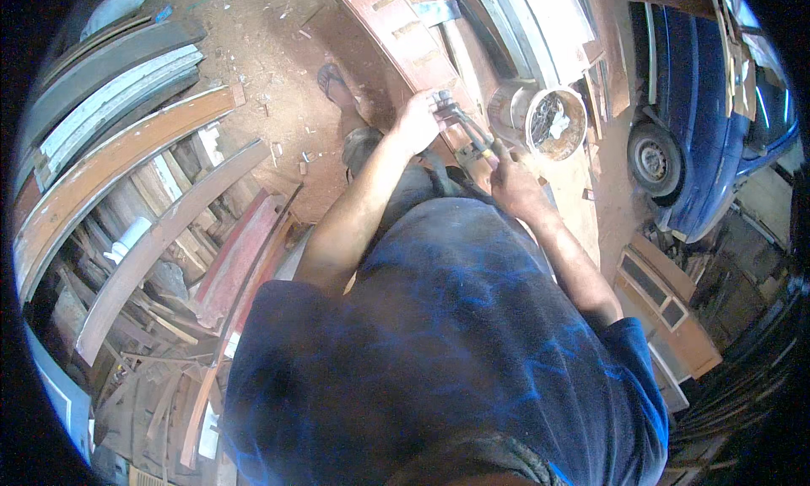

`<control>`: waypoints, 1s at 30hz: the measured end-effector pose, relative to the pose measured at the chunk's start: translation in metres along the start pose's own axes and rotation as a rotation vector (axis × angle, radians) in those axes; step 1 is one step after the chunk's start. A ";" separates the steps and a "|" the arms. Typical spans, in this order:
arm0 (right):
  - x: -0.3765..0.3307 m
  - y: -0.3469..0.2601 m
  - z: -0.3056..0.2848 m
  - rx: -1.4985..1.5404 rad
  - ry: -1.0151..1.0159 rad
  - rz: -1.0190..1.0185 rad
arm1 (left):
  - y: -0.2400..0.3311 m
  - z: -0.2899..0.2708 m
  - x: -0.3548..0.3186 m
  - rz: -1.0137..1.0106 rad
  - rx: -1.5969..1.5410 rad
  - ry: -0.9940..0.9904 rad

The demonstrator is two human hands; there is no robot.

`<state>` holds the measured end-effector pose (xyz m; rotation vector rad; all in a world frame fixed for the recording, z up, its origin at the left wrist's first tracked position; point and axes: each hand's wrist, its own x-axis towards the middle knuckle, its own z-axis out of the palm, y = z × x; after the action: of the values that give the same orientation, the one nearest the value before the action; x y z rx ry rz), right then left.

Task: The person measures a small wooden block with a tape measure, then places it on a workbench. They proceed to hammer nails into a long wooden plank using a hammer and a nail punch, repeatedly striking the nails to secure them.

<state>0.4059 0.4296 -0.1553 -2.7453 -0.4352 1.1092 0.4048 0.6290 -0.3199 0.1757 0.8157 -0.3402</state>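
My right hand [516,189] is closed around the near end of a dark, pincer-like metal tool [474,132] with two long arms. A bit of yellow shows on the tool beside that hand. At the tool's far end, my left hand [415,125] is closed, its fingertips at a small dark grey piece [441,99]; what this piece is I cannot make out. Both hands are above my lap. Beneath and beyond them lies a long reddish wooden board [396,22] with rectangular slots cut along it.
Right of my hands stands a dirty white bucket [548,119] holding metal bits and something white and crumpled. Long boards [126,106] and wood scraps fill the left side. A blue vehicle [696,106] stands at the right. My sandalled foot [337,88] rests on the dusty floor.
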 end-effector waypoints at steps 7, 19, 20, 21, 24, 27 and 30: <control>0.008 -0.008 -0.006 -0.446 -0.379 0.084 | -0.002 -0.057 0.013 0.053 -0.079 -0.032; 0.058 -0.095 -0.015 -0.848 -0.490 0.034 | 0.016 -0.089 0.022 0.107 -0.106 0.009; 0.074 -0.072 0.008 -0.771 -0.502 0.058 | 0.015 -0.085 0.024 0.095 -0.113 0.001; 0.083 -0.069 0.022 -1.000 -0.533 0.101 | 0.014 -0.083 0.027 0.086 -0.124 -0.005; 0.093 -0.089 0.046 -1.565 -0.540 0.119 | 0.014 -0.078 0.030 0.068 -0.130 -0.022; 0.086 -0.085 0.051 -1.706 -0.234 0.148 | 0.017 -0.080 0.034 0.084 -0.136 -0.026; 0.074 -0.073 0.005 -0.868 -0.513 0.186 | 0.019 -0.083 0.031 0.085 -0.143 -0.029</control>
<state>0.4375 0.5225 -0.1896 -3.1925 -0.9214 2.0966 0.3742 0.6628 -0.3983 0.0713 0.7988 -0.2029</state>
